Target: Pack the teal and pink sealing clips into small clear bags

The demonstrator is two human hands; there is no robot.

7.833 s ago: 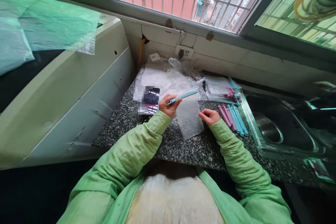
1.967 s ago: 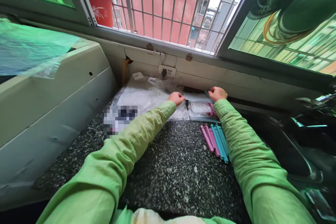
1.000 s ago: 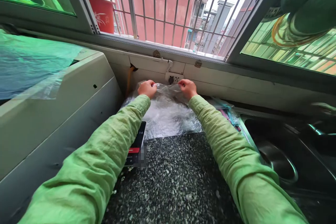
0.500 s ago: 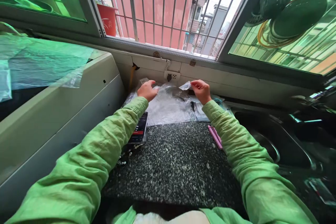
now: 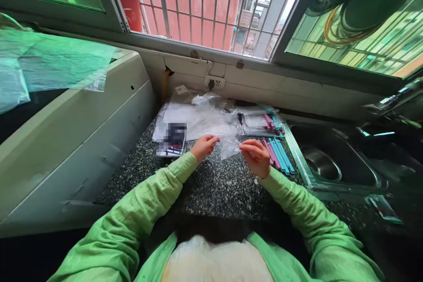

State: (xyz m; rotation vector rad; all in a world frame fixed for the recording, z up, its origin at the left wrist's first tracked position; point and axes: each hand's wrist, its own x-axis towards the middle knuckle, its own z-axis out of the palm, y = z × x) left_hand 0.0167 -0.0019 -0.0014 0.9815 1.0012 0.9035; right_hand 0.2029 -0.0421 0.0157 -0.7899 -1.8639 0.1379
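Note:
A small clear plastic bag (image 5: 230, 147) hangs between my two hands over the speckled counter. My left hand (image 5: 205, 148) is closed in a pinch at the bag's left side. On the other side, the thumb and fingertips of my right hand (image 5: 256, 157) pinch the bag's right edge. Behind it lies a heap of clear plastic bags (image 5: 201, 116). Pink and teal strips (image 5: 279, 154) lie side by side, just right of my right hand. More strips rest on clear packets (image 5: 256, 121) farther back. A phone (image 5: 172, 141), partly blurred out, lies left of my left hand.
A metal sink (image 5: 322, 163) is set into the counter at the right, with a faucet (image 5: 393, 101) behind. A pale appliance side (image 5: 99, 141) borders the counter on the left. A wall socket (image 5: 214, 83) sits below the barred window. A small packet (image 5: 386, 209) lies lower right.
Both hands have come back toward my body from the plastic heap, bringing the small clear bag. My left hand has gone from spread fingers to a pinch. The teal strips now show.

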